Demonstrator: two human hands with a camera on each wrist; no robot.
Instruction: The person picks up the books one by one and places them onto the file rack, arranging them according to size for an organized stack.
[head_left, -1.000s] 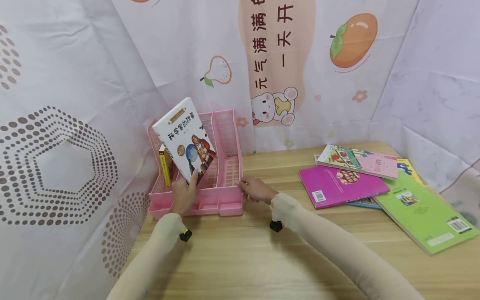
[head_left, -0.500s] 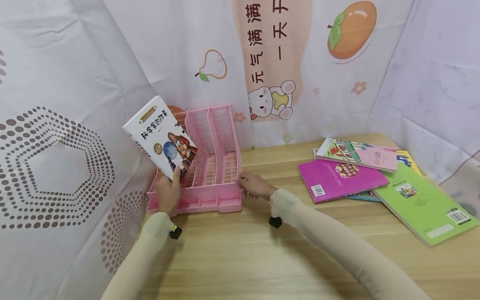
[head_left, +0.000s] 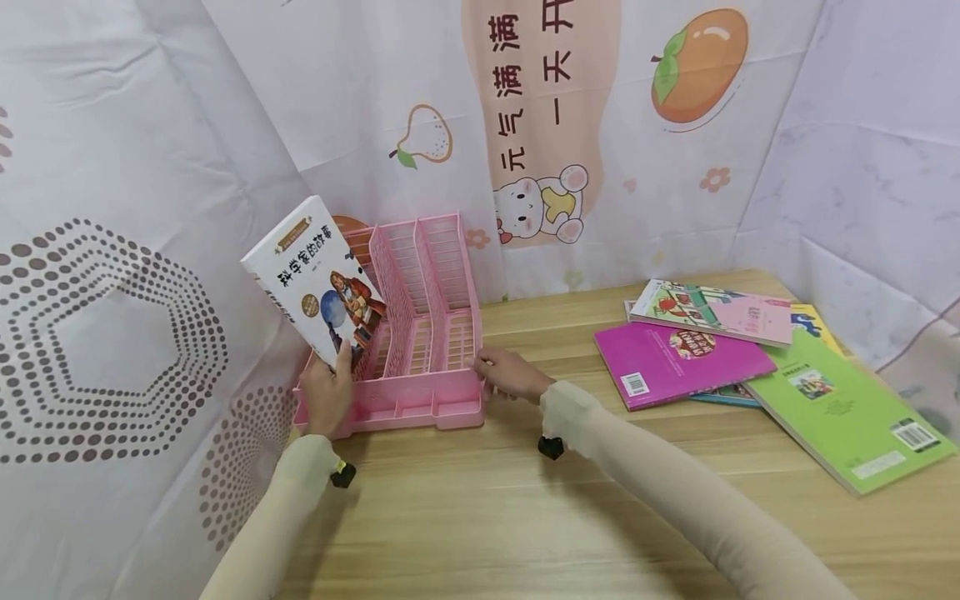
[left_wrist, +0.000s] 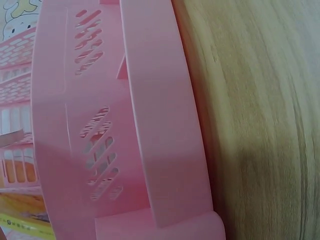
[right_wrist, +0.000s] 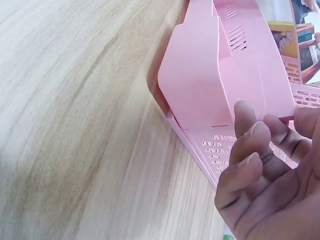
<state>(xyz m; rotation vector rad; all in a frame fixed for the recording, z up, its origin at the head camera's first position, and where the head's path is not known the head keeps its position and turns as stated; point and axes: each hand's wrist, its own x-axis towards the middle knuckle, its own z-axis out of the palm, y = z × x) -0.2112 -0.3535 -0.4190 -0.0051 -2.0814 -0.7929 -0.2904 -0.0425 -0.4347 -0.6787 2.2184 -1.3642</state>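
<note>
Gripping the white book (head_left: 288,275) near its lower end, the left hand (head_left: 327,402) held it tilted at the left side of the pink rack (head_left: 427,385); whether book and rack touched could not be told. The right hand (head_left: 513,375) pinched the rack's front right corner. Well to the right, on the wooden table (head_left: 480,508), lay a green book (head_left: 847,425), a purple book (head_left: 667,367) and, overlapping it, a pink book (head_left: 750,319). Behind hung a fruit-printed cloth (head_left: 667,208).

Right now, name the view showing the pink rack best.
Head: the pink rack shows front to back, though the white book and left hand hide part. The left wrist view shows mainly its slotted front; the right wrist view, one end by the right hand.
</note>
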